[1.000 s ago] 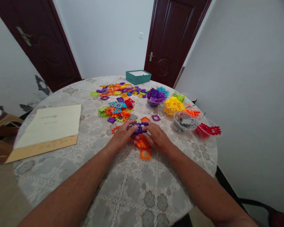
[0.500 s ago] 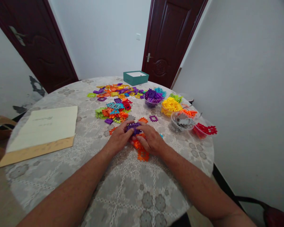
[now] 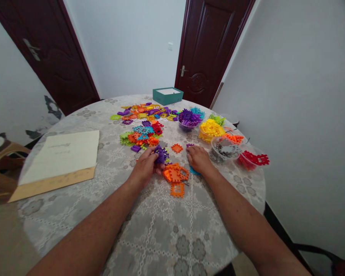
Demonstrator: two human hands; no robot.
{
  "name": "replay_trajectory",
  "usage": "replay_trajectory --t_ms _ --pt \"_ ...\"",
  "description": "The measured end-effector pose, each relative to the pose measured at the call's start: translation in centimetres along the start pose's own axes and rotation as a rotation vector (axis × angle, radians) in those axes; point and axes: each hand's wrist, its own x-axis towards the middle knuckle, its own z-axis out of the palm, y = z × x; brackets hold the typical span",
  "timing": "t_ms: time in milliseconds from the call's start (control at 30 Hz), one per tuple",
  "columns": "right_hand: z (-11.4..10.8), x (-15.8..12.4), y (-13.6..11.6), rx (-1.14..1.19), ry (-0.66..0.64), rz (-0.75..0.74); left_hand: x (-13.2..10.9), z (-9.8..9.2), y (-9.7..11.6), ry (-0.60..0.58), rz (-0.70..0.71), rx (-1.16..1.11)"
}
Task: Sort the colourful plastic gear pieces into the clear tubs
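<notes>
My left hand (image 3: 145, 166) is closed around several purple interlocking plastic pieces (image 3: 161, 154), held just above the table. Away to the right, my right hand (image 3: 199, 159) has its fingers curled down over a purple square frame piece (image 3: 189, 145), most of which they hide. A blue piece (image 3: 194, 171) shows under the edge of that hand. Between the hands lies a pile of orange interlocking pieces (image 3: 175, 173), with an orange window piece (image 3: 177, 189) at its near side. A single orange square piece (image 3: 177, 148) lies just beyond.
Mixed coloured pieces (image 3: 142, 132) lie in a heap behind my left hand, with more (image 3: 146, 111) farther back. Bowls of purple (image 3: 186, 126), yellow (image 3: 207, 136), grey (image 3: 225, 156) and red pieces (image 3: 248, 167) stand right. A green box (image 3: 167, 99) and a cardboard sheet (image 3: 53, 184) are also on the table.
My right hand has left the purple pieces and moved right to the purple frame piece. My left hand keeps the purple pieces, and the orange pile is uncovered.
</notes>
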Motion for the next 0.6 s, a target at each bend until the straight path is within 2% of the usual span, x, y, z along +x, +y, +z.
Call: replay_trajectory --t_ms 167,233,333,467,600 --pt "-0.3 -0.1 -0.5 -0.037 0.011 0.012 0.0 -0.1 0.0 0.001 0.003 0.004" --pt "-0.4 -0.2 -0.5 0.016 0.039 -0.001 0.1 -0.2 0.0 0.000 -0.008 -0.021" --pt "-1.3 -0.5 -1.0 0.197 0.150 -0.048 0.1 -0.2 0.0 -0.009 -0.023 -0.054" --pt "-3.5 -1.4 -3.1 0.426 0.320 -0.103 -0.1 0.0 0.2 -0.031 -0.037 -0.064" --pt "-4.8 -2.5 -5.9 0.471 0.395 -0.244 -0.3 0.3 0.0 -0.077 -0.054 -0.061"
